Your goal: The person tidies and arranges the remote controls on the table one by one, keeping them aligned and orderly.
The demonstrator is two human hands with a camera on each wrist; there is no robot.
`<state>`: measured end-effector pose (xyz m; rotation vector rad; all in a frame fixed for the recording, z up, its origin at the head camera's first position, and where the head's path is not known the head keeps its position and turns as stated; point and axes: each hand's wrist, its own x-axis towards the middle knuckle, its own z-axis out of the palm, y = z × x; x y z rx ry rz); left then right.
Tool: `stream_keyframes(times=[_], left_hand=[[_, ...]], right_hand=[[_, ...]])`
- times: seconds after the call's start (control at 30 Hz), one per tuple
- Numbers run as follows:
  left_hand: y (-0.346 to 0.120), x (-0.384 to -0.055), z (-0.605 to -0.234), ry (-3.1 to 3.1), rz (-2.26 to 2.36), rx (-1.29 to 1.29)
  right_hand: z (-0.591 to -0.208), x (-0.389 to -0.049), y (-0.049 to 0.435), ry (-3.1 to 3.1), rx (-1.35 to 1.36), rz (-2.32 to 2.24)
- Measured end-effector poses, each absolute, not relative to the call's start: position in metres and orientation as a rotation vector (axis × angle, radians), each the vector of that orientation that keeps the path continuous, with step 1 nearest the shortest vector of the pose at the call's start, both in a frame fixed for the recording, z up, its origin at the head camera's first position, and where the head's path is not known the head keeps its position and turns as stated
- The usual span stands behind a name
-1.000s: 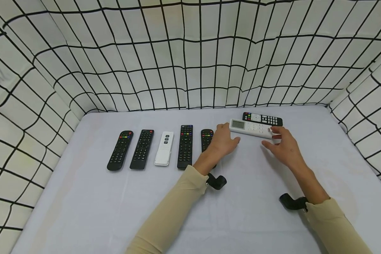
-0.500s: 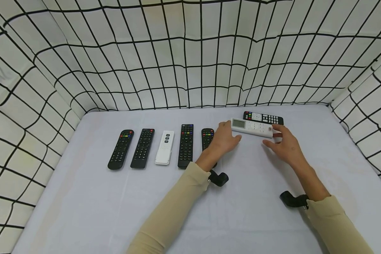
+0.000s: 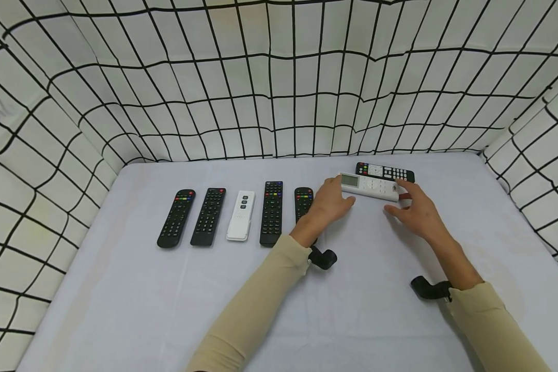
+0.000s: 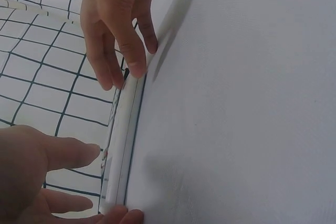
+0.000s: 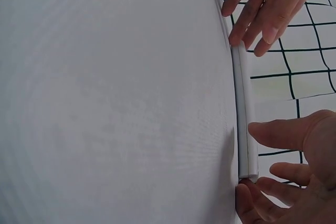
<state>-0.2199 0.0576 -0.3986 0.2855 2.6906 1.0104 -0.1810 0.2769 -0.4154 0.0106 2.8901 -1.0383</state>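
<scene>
A white air-conditioner remote [image 3: 372, 187] with a small display lies crosswise on the table at the back right, between both hands. My left hand [image 3: 325, 201] has its fingertips at the display end, with the thumb held apart. At the other end, my right hand [image 3: 418, 209] touches the corner with relaxed fingers. The left wrist view shows the remote edge-on [image 4: 123, 135], its lower end beside the left fingertips [image 4: 118, 216]. In the right wrist view the right thumb [image 5: 278, 134] reaches the remote's side. Directly behind it lies a black remote [image 3: 385, 170], partly covered.
To the left stand several remotes in a row: black ones [image 3: 175, 219] [image 3: 208, 217], a white one [image 3: 241, 216], another black one [image 3: 272, 214], and a black one [image 3: 303, 201] partly hidden by the left arm. White walls with black netting [image 3: 283, 113] border the white-covered table [image 3: 144, 310].
My left hand has shifted slightly right, covering a little more of the white remote's display end. The right hand and the other remotes look almost the same.
</scene>
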Motion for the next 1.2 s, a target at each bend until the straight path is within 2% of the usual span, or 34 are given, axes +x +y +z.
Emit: stream_keyframes(times=[0.9,1.2], left_hand=[[0.057,-0.223,-0.402,2.679,1.06,0.307],[0.055,-0.224,-0.403,2.668,1.103,0.332]], right_hand=[[-0.417,-0.191,0.28,2.957,-0.109,-0.978],[-0.414,-0.196,0.281,2.917,-0.05,-0.925]])
